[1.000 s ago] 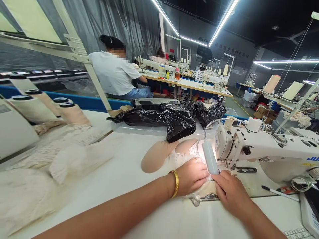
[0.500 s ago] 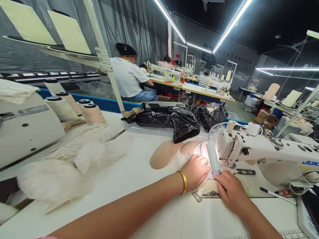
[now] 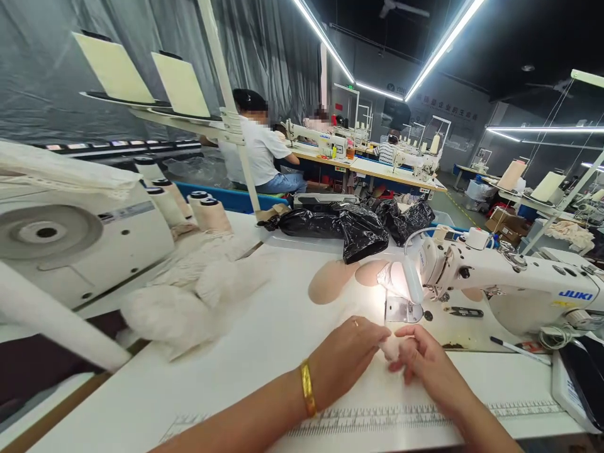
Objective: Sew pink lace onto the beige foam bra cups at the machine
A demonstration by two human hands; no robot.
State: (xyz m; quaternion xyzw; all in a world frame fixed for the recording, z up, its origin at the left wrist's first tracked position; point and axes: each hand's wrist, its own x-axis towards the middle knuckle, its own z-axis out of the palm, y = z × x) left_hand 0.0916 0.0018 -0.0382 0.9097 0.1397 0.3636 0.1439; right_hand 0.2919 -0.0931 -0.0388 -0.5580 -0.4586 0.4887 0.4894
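My left hand (image 3: 346, 355), a gold bangle at its wrist, is closed with its fingertips on a small pale piece of fabric (image 3: 391, 348). Facing it from the right, my right hand (image 3: 427, 362) has its fingers curled in against the same piece; its fingertips are slightly blurred. Both hands are in front of the sewing machine's metal plate (image 3: 403, 309), apart from the needle area. Beige cup-shaped pieces (image 3: 333, 281) with white lace (image 3: 385, 272) lie beyond my left hand, beside the lit lamp (image 3: 413, 280) on the white sewing machine (image 3: 514, 277).
Thread snips (image 3: 465, 312) and a pen (image 3: 519, 350) lie right of my hands. A printed ruler (image 3: 368, 416) runs along the table's front edge. Black plastic bags (image 3: 363, 233) lie at the back. Cream fabric (image 3: 165, 314) and thread cones (image 3: 212, 215) are at left. A co-worker (image 3: 259, 151) sits beyond.
Both hands have come back from the machine's needle area towards the table's front edge, drawing pale fabric with them. The metal plate is now uncovered. The view has shifted to the left.
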